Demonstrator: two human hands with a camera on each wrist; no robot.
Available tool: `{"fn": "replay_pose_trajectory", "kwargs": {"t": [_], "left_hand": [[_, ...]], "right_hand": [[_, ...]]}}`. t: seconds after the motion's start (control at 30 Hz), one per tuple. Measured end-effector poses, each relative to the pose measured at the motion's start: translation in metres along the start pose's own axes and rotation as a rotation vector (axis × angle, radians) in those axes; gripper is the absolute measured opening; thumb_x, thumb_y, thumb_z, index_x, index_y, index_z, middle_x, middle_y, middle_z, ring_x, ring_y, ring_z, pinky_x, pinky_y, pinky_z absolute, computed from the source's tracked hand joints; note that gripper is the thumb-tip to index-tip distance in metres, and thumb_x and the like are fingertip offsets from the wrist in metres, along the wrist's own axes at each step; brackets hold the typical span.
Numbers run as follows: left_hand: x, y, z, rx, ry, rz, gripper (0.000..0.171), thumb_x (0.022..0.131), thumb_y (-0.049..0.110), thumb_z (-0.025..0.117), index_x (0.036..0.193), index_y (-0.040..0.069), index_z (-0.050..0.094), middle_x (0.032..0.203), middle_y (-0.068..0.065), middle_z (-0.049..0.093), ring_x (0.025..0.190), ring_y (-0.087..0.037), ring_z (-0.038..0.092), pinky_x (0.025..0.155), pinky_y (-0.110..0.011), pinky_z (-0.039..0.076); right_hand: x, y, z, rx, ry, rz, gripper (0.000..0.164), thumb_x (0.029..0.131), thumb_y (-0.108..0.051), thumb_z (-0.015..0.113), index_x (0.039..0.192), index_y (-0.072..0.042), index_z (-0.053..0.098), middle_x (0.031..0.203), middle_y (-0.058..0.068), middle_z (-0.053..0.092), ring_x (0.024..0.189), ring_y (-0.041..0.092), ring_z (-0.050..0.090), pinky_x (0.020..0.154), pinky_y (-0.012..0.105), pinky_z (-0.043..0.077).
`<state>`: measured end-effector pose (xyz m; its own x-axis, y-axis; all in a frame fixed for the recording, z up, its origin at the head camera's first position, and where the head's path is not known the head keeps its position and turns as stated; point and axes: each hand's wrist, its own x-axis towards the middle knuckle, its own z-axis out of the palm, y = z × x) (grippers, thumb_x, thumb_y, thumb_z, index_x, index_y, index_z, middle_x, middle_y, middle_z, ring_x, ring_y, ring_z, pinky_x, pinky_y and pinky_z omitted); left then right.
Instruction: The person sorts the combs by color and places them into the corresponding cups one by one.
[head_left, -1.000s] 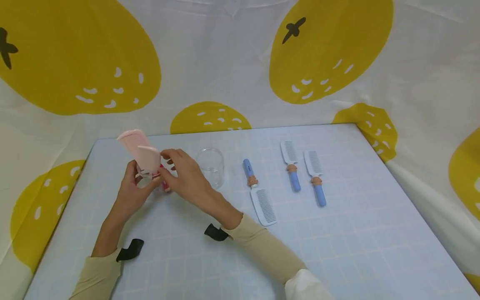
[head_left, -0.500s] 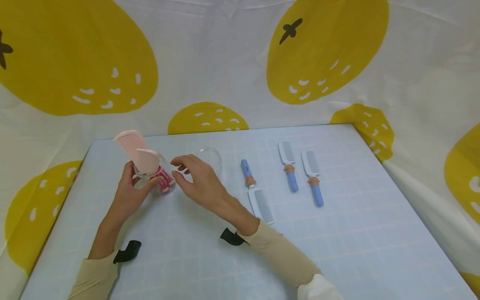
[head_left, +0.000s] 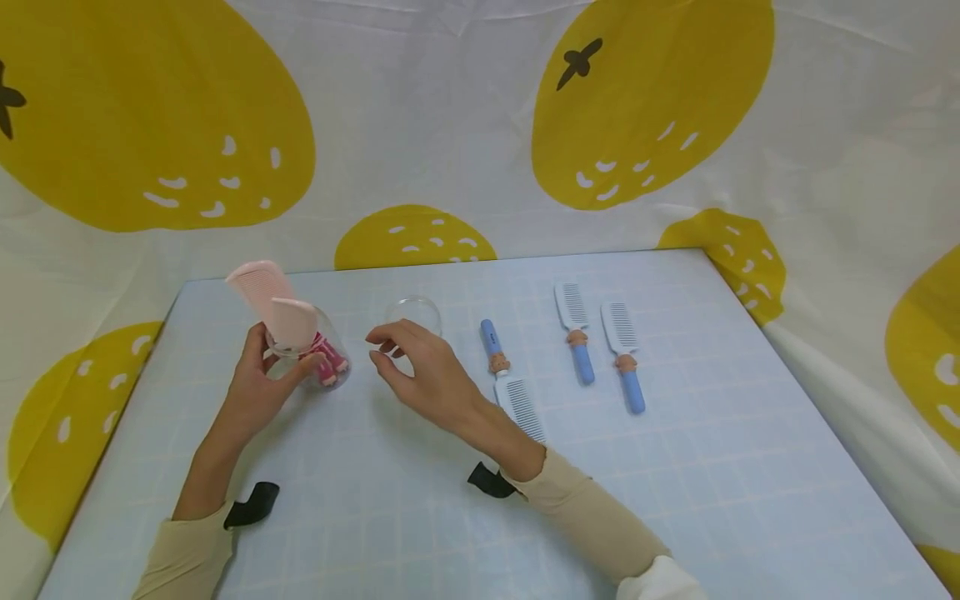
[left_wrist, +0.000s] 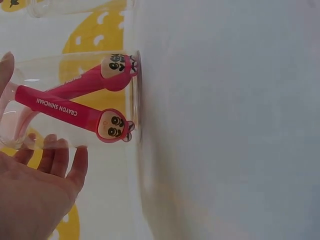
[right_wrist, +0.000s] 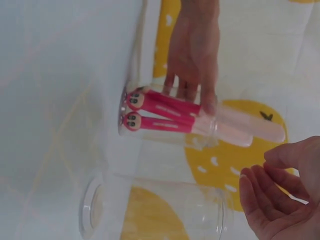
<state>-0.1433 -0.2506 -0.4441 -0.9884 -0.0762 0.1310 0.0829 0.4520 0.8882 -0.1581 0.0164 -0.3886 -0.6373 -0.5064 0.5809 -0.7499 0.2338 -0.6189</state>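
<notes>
My left hand (head_left: 258,383) holds a clear cup (head_left: 335,331) near its rim, with the thumb on one side and the fingers on the other. Inside stand pink combs (head_left: 294,323), heads sticking out above the rim and dark-pink handles down. Cartoon faces on the handle ends (left_wrist: 111,125) sit near the cup's base in the left wrist view. To the right, my right hand (head_left: 438,379) hovers with loosely bent fingers and nothing between them. Behind it is a second clear cup (head_left: 417,312), partly hidden by that hand; the right wrist view shows this cup (right_wrist: 165,215) upright without combs.
A light-blue comb (head_left: 521,407) lies right of my right arm, its head partly covered by the forearm. Two more blue combs, one left (head_left: 576,337) and one right (head_left: 624,354), lie farther right. A patterned curtain (head_left: 420,125) hangs behind the table.
My right hand has drawn away from the pink combs toward the right, passing in front of the second cup. The left hand keeps its hold on the first cup.
</notes>
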Motion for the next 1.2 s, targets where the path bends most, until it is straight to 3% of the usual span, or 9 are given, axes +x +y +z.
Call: {"fn": "replay_pose_trajectory", "kwargs": {"t": [0.33,0.47,0.57,0.63,0.83,1.03,1.2], "left_hand": [[-0.005,0.008,0.0,0.011,-0.022,0.004,0.089,0.098,0.024,0.072,0.163,0.009,0.012,0.162,-0.023,0.021,0.149,-0.047,0.019,0.117,-0.072,0.019],[-0.011,0.014,0.0,0.065,0.025,0.029,0.089,0.097,0.019,0.074,0.162,0.009,0.014,0.159,-0.023,0.023,0.144,-0.046,0.024,0.115,-0.071,0.025],[-0.018,0.02,0.002,0.102,0.093,0.041,0.089,0.095,0.018,0.076,0.162,0.01,0.018,0.156,-0.02,0.027,0.14,-0.04,0.028,0.116,-0.063,0.031],[-0.024,0.025,0.003,0.124,0.143,0.027,0.089,0.093,0.019,0.077,0.161,0.011,0.02,0.154,-0.019,0.029,0.139,-0.037,0.029,0.117,-0.052,0.034],[-0.041,0.035,0.01,0.158,0.278,0.003,0.086,0.091,0.019,0.079,0.158,0.008,0.026,0.151,-0.019,0.034,0.136,-0.031,0.035,0.114,-0.024,0.034],[-0.055,0.036,0.017,0.2,0.342,0.087,0.083,0.087,0.01,0.081,0.153,0.001,0.032,0.145,-0.023,0.038,0.131,-0.034,0.039,0.106,-0.012,0.032],[-0.065,0.039,0.024,0.218,0.357,0.16,0.077,0.086,0.007,0.081,0.149,-0.001,0.039,0.14,-0.022,0.044,0.125,-0.029,0.044,0.104,-0.009,0.032]], "right_hand": [[-0.018,0.015,-0.018,-0.007,0.0,-0.037,0.018,0.097,-0.001,0.068,0.114,0.001,0.065,0.11,0.012,0.07,0.098,0.018,0.066,0.086,0.027,0.059],[-0.025,0.021,-0.026,-0.041,0.01,-0.038,0.017,0.097,-0.001,0.069,0.114,0.001,0.066,0.109,0.012,0.071,0.096,0.017,0.066,0.085,0.028,0.059],[-0.03,0.025,-0.031,-0.074,0.001,-0.028,0.017,0.097,-0.002,0.068,0.114,-0.001,0.067,0.109,0.011,0.071,0.096,0.016,0.066,0.085,0.026,0.058],[-0.033,0.027,-0.035,-0.093,-0.01,-0.024,0.017,0.098,-0.003,0.068,0.115,-0.002,0.067,0.11,0.01,0.071,0.096,0.016,0.066,0.087,0.024,0.057],[-0.042,0.034,-0.046,-0.091,-0.043,0.002,0.018,0.097,-0.002,0.068,0.116,0.0,0.067,0.112,0.011,0.07,0.099,0.019,0.066,0.092,0.025,0.055],[-0.054,0.045,-0.057,-0.128,-0.068,0.069,0.019,0.097,-0.003,0.069,0.115,0.0,0.068,0.111,0.01,0.071,0.102,0.02,0.066,0.093,0.029,0.056],[-0.062,0.055,-0.067,-0.17,-0.101,0.127,0.019,0.098,-0.004,0.068,0.117,-0.001,0.068,0.113,0.009,0.069,0.094,0.022,0.064,0.08,0.034,0.059]]}}
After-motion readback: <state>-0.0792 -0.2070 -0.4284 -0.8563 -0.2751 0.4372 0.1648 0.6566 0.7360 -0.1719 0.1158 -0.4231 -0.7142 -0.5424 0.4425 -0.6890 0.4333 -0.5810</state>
